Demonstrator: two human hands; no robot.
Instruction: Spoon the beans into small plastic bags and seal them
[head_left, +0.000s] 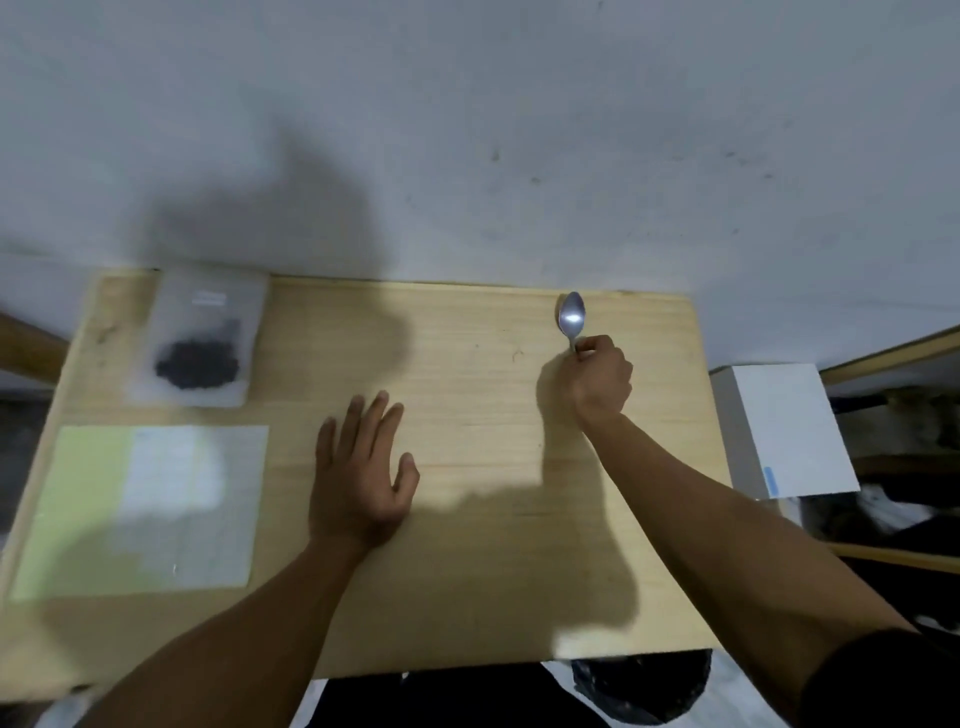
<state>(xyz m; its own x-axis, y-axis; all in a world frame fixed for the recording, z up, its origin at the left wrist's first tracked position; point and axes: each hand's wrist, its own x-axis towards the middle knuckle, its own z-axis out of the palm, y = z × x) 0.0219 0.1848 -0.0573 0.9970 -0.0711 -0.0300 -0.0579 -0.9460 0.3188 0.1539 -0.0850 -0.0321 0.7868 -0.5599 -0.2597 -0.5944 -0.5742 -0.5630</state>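
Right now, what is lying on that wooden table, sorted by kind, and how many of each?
Spoon, held in the right hand: 1
Bag of dark beans: 1
Stack of small plastic bags, too blurred to count singly: 1
Total: 3
The left hand rests open on the table.

A light wooden table (467, 545) stands against a plain grey-white wall (467, 130) marked with small dark specks; light from behind throws soft shadows across both surfaces
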